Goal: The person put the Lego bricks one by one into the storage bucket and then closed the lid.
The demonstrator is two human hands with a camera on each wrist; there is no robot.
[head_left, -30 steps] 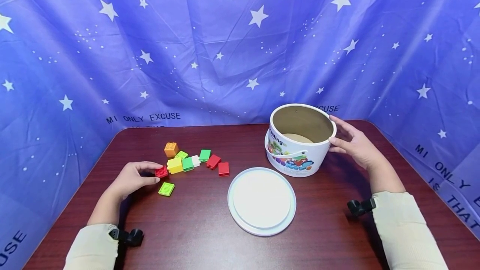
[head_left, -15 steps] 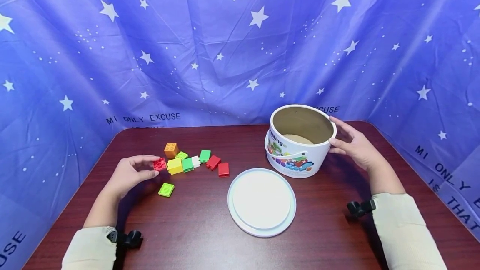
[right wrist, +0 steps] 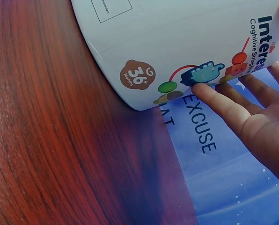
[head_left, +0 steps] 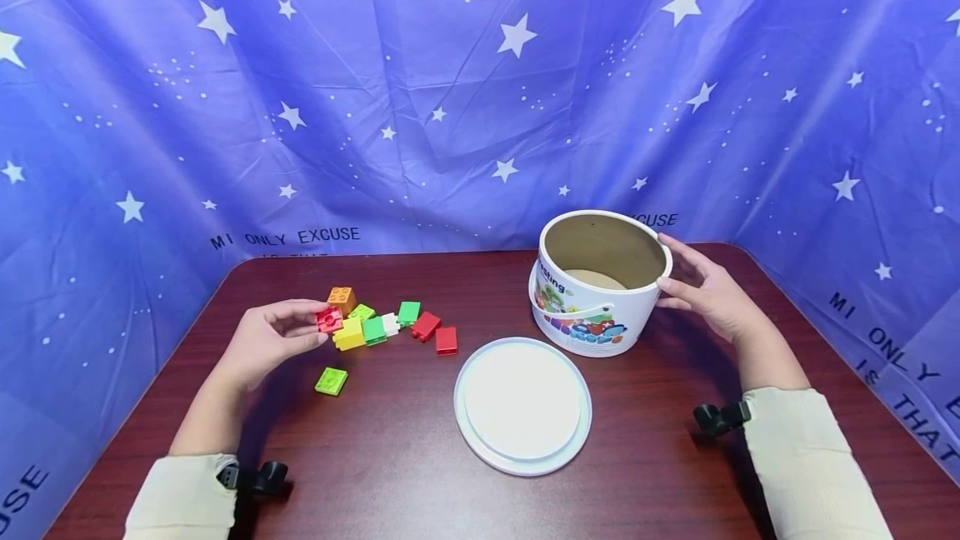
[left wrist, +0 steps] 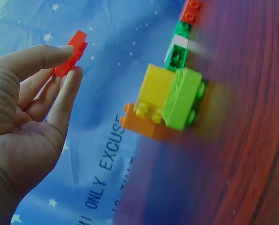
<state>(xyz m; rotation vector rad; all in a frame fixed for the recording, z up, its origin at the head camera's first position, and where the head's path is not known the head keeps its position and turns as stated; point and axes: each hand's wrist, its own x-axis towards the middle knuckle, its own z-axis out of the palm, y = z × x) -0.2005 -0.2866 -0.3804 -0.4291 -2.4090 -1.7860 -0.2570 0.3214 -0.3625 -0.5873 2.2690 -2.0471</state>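
Note:
A small red toy brick point(head_left: 328, 319) is pinched between the thumb and fingers of my left hand point(head_left: 258, 344), beside the yellow brick point(head_left: 348, 334). The left wrist view shows the red brick point(left wrist: 75, 49) held at the fingertips, studs facing right. A white round bucket point(head_left: 588, 319), with printed pictures and a handle hanging at its front, stands upright at the right. My right hand point(head_left: 712, 298) rests its extended fingers against the bucket's right side, near the rim. In the right wrist view, fingertips touch the printed wall of the bucket point(right wrist: 144, 37).
Near the left hand lie an orange brick point(head_left: 341, 299), green and white bricks, two red bricks point(head_left: 446, 341) and a lime brick point(head_left: 331, 381). A white round lid point(head_left: 522, 407) lies flat before the bucket. Star-printed blue cloth point(head_left: 450, 90) hangs behind the table.
The left hand has lifted the red brick from beside the yellow brick and moved it slightly away from me, the brick turning in its fingers. The right hand and bucket stay put.

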